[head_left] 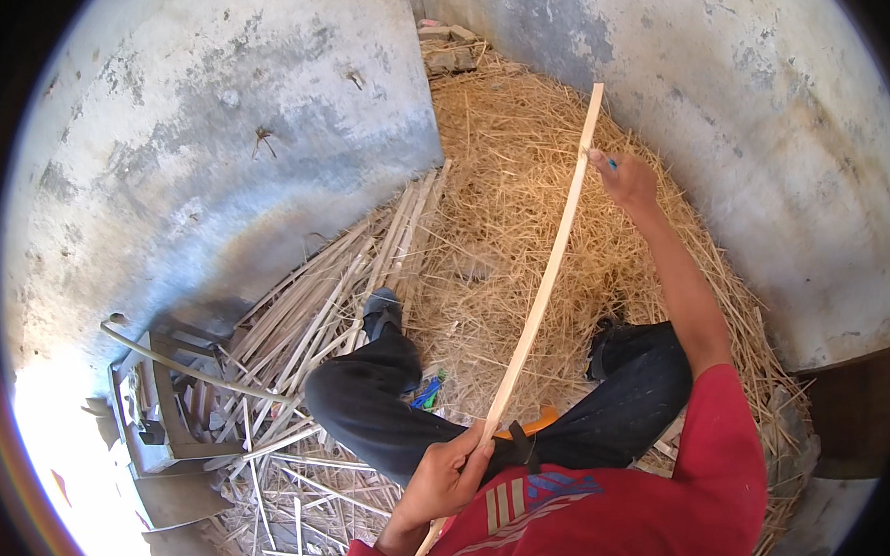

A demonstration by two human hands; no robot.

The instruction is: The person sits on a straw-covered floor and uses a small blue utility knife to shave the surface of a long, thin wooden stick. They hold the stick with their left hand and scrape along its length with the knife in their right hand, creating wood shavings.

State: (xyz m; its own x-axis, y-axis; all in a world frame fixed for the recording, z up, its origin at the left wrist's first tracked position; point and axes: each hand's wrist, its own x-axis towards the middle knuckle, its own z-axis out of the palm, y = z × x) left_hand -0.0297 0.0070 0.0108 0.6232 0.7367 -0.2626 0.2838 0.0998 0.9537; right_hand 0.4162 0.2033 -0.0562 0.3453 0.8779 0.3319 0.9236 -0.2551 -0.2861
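Note:
A long, pale, flat wooden strip (548,274) slants from my waist up to the far right, slightly bowed. Near its lower end my left hand (447,479) is closed around it, and a short piece sticks out below the fist. Up near the far end, my right hand (628,180) is stretched out with its fingers closed on a small object with a blue part (613,163). The fingertips of that hand are at the strip's edge. What kind of object it is cannot be made out.
Shavings (499,149) cover the floor ahead. Many thin strips (318,282) lie heaped at left beside a wooden frame (185,405). An orange curved item (540,422) and a blue-green item (429,390) lie by my legs. Stained walls (263,118) enclose the space.

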